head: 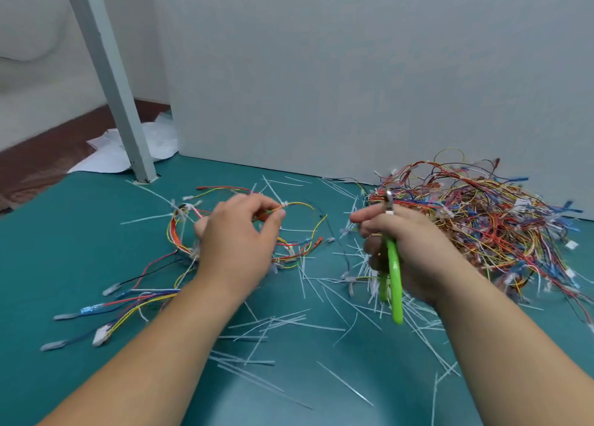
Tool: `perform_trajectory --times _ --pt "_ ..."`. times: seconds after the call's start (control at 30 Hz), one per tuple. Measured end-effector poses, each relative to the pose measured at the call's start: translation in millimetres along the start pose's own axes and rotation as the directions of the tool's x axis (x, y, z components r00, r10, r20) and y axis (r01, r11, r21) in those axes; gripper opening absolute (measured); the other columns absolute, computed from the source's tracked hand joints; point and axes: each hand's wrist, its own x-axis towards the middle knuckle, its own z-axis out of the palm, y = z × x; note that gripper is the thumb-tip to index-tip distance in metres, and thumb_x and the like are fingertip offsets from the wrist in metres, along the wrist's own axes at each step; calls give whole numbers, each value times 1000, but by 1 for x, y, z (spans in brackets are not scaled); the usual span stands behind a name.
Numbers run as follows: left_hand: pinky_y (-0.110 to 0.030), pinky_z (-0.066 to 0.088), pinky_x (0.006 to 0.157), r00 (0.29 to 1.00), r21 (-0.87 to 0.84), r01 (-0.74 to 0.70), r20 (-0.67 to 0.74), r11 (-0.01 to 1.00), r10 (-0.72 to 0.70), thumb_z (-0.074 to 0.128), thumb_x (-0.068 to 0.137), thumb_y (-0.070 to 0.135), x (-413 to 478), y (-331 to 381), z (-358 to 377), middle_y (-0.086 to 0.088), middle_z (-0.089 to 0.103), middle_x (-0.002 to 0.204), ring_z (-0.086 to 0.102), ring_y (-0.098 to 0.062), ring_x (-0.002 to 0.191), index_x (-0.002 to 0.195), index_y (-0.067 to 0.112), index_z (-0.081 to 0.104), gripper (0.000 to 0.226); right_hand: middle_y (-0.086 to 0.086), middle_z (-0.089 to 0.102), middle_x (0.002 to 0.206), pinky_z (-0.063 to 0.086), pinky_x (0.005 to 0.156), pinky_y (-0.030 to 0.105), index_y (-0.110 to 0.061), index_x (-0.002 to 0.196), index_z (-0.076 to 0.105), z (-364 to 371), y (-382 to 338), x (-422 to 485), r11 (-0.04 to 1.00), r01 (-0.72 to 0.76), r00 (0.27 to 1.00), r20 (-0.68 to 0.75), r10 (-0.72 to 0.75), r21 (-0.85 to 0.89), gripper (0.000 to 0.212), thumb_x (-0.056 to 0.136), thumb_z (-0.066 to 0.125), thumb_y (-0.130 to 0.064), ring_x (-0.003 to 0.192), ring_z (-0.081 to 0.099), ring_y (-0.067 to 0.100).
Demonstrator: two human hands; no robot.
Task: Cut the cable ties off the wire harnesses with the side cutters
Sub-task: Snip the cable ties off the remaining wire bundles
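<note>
Farthest from the tangled pile of harnesses (482,220), at the left of the green mat (96,233), a loose harness (141,300) lay spread with its connectors outward. Nearer the pile, the left hand (238,236) hovered palm down over a looped harness (302,205), wrist level, thumb and fingertips pinching its wires just beside a white cable tie (284,204). The step in hand looked like presenting that tie for cutting. Between that hand and the pile, cut tie strips (289,321) littered the mat, suggesting the work was well along, though the pile seemed to hold plenty more. Just in front of the pile's left edge, the right hand (414,249) was raised off the mat, fingers curled round the green handles of the side cutters (393,274), nose pointing up and away from the tie. Whether the blades stood apart could not be told through the blur. The next move probably called for swinging the nose across to the tie and slipping one blade under the strap, not the wires.
</note>
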Motion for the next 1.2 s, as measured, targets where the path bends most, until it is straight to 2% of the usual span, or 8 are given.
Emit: perform_trajectory --times 0.23,0.4,0.5,0.6,0.7,0.93,1.07,1.2 --pt "-36 30 85 988 165 -155 38 974 151 75 86 29 -14 16 -3 22 69 90 58 -9 103 95 37 72 12 -4 70 128 38 62 27 -33 116 78 56 8 -31 993 -39 937 350 -2 109 53 73 59 -9 60 49 13" --pt "-30 48 94 971 -92 -194 127 977 205 77 85 17 -16 13 -18 22 72 100 64 4 101 107 31 73 26 -4 68 82 38 59 29 -25 133 68 79 22 -23 957 -32 972 231 -37 288 63 72 60 -10 55 42 12" --pt "-35 46 100 939 23 -342 32 939 341 80 84 28 -18 0 -33 13 66 119 59 -9 114 116 29 72 33 -5 74 119 36 59 28 -18 135 63 76 18 -18 950 -5 980 189 -57 311 63 73 58 -9 55 38 10" --pt "-39 37 96 975 241 -224 54 944 217 70 78 62 -18 -20 -49 16 62 122 51 -14 118 126 37 64 55 -2 66 139 35 59 27 -16 139 60 66 9 -14 919 46 975 183 -127 392 55 86 49 -4 55 36 9" --pt "-41 35 91 985 329 -145 134 933 105 78 81 50 -20 -37 -52 16 68 115 55 -19 119 122 37 67 44 -2 66 140 37 58 25 -15 142 57 59 3 -10 912 44 966 217 -144 408 53 93 41 -3 55 37 8" --pt "-39 22 81 960 471 -12 -241 882 142 80 79 38 -14 -45 -57 1 45 135 36 -33 121 92 44 77 15 -5 69 134 39 55 25 -19 136 62 62 6 -12 960 48 974 201 -106 274 61 75 57 -11 54 40 8" --pt "-37 15 76 951 478 -38 -252 877 179 68 84 37 -6 -42 -61 10 55 89 48 -27 94 88 43 77 12 -9 73 123 39 56 20 -30 126 66 64 14 -19 998 -7 978 207 20 -65 61 67 63 -15 55 47 0" --pt "-43 43 83 977 314 -58 -176 948 118 59 87 33 -8 -25 -60 13 58 58 63 -22 67 96 39 78 22 -9 68 95 41 56 17 -38 125 69 54 13 -29 954 -49 933 327 149 -296 59 70 64 -19 57 51 -1"
